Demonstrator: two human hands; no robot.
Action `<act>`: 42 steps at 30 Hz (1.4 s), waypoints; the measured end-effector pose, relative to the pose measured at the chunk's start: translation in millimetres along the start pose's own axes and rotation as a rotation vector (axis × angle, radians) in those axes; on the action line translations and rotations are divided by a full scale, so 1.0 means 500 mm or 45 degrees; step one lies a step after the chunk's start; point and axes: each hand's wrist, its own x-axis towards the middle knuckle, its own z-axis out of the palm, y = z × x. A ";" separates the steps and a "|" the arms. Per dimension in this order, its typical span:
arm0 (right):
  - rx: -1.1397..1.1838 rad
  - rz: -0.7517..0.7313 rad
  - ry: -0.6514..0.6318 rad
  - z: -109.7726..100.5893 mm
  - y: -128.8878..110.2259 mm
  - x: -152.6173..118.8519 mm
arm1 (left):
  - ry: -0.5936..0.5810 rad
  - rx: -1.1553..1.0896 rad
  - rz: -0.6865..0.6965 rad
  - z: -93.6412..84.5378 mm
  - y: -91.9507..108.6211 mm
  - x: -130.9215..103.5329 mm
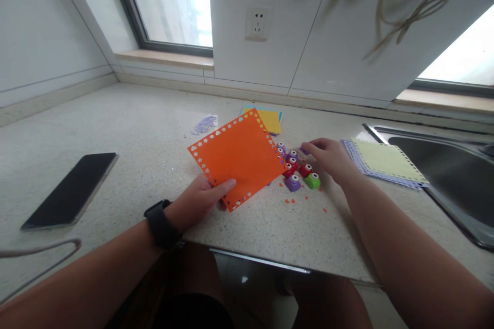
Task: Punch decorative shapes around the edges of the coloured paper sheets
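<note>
An orange sheet of paper [247, 151], with small hearts, stars and flowers punched along its edges, is held tilted above the counter. My left hand [204, 195] grips its near-left edge, thumb on top and fingers beneath. At the right, my right hand [328, 157] has its fingers closed on a purple craft punch [304, 150], mostly hidden by the fingers. Between the hands stand several more small punches, among them a green punch [312, 181], a red punch [306, 170] and a purple punch [293, 182]. The sheet's right corner overlaps some of them.
Orange paper bits [290, 201] lie by the punches. Yellow and blue sheets [270, 119] rest behind. Purple confetti [205, 124] is heaped farther left. Punched pale sheets [389, 160] are stacked beside the sink [463, 180]. A dark phone-like slab [71, 190] lies left.
</note>
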 end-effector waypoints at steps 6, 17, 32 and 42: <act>-0.121 0.082 -0.136 0.000 0.003 -0.002 | -0.001 -0.046 -0.007 0.001 0.003 0.000; -0.238 -0.004 -0.214 0.000 0.006 0.002 | 0.207 -0.357 -0.004 0.000 -0.031 0.011; -0.118 0.013 -0.042 0.007 0.013 0.005 | 0.244 -0.359 0.010 0.003 -0.020 0.010; 0.006 0.011 -0.107 0.014 0.022 0.005 | 0.214 -0.352 0.012 0.003 -0.020 0.011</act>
